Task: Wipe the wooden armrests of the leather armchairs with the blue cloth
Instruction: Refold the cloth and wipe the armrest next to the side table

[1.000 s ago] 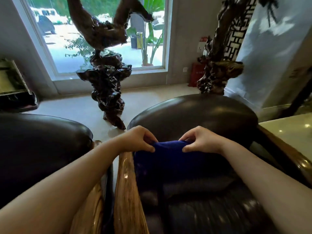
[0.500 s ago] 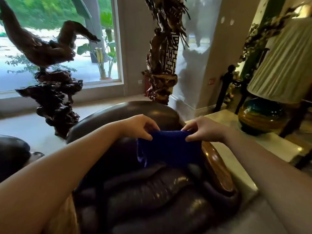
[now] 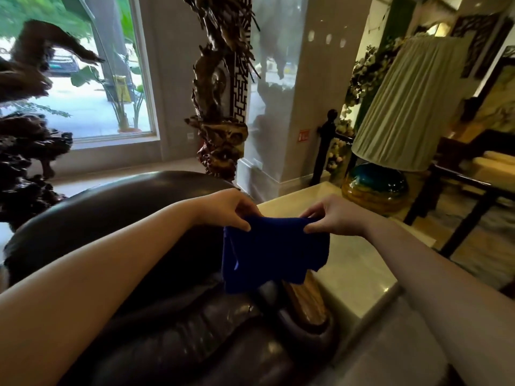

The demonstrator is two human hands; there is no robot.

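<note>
The left hand (image 3: 232, 208) and right hand (image 3: 333, 215) each pinch a top corner of the cloth (image 3: 274, 254), which hangs at frame centre above the armrest (image 3: 305, 299) of the armchair (image 3: 125, 213).

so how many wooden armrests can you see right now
1: the armrest on the chair's right side, just below the cloth held by both hands. The chair's other armrest is hidden behind the left arm.
</note>
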